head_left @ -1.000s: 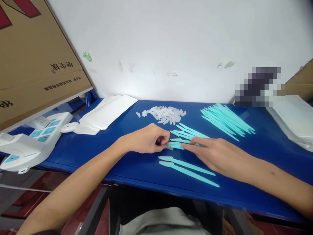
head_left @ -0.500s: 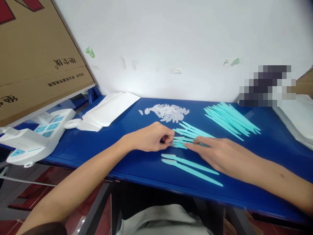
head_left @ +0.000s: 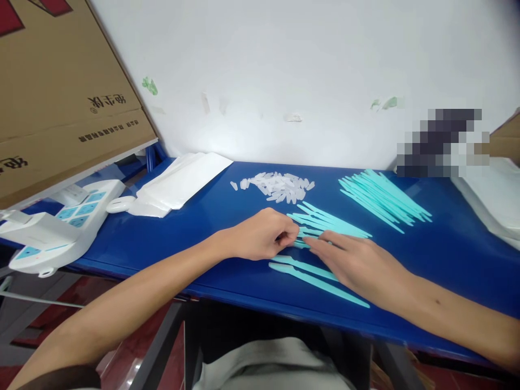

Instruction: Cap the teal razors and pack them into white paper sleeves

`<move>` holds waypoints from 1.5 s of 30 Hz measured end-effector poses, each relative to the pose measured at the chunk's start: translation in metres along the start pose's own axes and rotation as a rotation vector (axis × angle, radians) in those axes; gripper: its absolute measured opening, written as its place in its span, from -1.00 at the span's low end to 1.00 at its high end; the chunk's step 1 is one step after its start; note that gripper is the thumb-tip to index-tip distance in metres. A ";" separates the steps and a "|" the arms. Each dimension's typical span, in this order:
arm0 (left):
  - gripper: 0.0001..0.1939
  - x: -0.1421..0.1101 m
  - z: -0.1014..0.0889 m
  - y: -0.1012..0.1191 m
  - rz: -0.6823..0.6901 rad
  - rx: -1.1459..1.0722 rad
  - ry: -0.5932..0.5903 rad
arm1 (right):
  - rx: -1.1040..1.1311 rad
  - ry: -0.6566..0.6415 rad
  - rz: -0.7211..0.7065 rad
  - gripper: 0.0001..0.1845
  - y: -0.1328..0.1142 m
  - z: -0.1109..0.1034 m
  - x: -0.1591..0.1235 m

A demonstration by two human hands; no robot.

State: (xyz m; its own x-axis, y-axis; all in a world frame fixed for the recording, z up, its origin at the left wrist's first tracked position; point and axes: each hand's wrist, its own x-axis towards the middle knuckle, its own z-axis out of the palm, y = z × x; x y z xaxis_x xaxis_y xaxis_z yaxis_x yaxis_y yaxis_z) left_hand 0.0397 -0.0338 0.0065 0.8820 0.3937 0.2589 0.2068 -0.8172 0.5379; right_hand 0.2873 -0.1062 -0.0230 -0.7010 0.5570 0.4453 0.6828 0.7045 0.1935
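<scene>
My left hand (head_left: 264,235) rests on the blue table (head_left: 195,238) with its fingers curled in a pinch at the head end of a small group of teal plastic sticks (head_left: 325,222). What the fingertips hold is hidden. My right hand (head_left: 357,262) lies flat with fingers stretched out over the same sticks, pressing on them. Two more teal sticks (head_left: 312,279) lie side by side just in front of both hands. A pile of small clear caps (head_left: 276,187) sits behind my left hand.
A larger bundle of teal sticks (head_left: 384,200) lies at the back right. White bags (head_left: 182,181) are stacked at the back left, beside a white device with blue keys (head_left: 57,227). A cardboard box (head_left: 60,92) leans at the left. More white sheets (head_left: 491,200) lie at the right edge.
Both hands have shifted slightly to the right along the sticks. My left hand's pinch stays closed and my right hand stays flat.
</scene>
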 end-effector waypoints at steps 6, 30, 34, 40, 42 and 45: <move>-0.66 -0.001 0.003 -0.003 -0.028 -0.124 0.027 | 0.044 0.009 0.032 -0.72 0.001 0.000 0.004; -0.64 -0.035 -0.066 -0.086 -0.766 0.552 0.452 | 0.216 0.024 0.071 -0.66 0.018 -0.023 0.012; -0.67 -0.051 -0.083 -0.097 -0.792 0.647 0.360 | 0.158 -0.093 0.112 -0.66 0.038 -0.023 0.006; -0.50 -0.066 -0.094 -0.104 -0.671 0.679 0.198 | 0.209 -0.131 0.077 -0.69 0.047 -0.017 0.000; -0.49 -0.066 -0.094 -0.104 -0.665 0.671 0.136 | 0.229 -0.106 -0.007 -0.72 0.047 -0.017 0.002; -0.48 -0.065 -0.093 -0.104 -0.677 0.676 0.063 | 0.255 -0.102 -0.084 -0.71 0.046 -0.016 0.005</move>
State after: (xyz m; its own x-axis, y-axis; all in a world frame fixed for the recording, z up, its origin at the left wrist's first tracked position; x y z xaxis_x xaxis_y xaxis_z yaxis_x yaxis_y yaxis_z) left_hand -0.0782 0.0643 0.0081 0.4656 0.8774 0.1160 0.8822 -0.4705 0.0180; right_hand 0.3184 -0.0777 0.0017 -0.7787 0.5242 0.3447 0.5566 0.8308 -0.0060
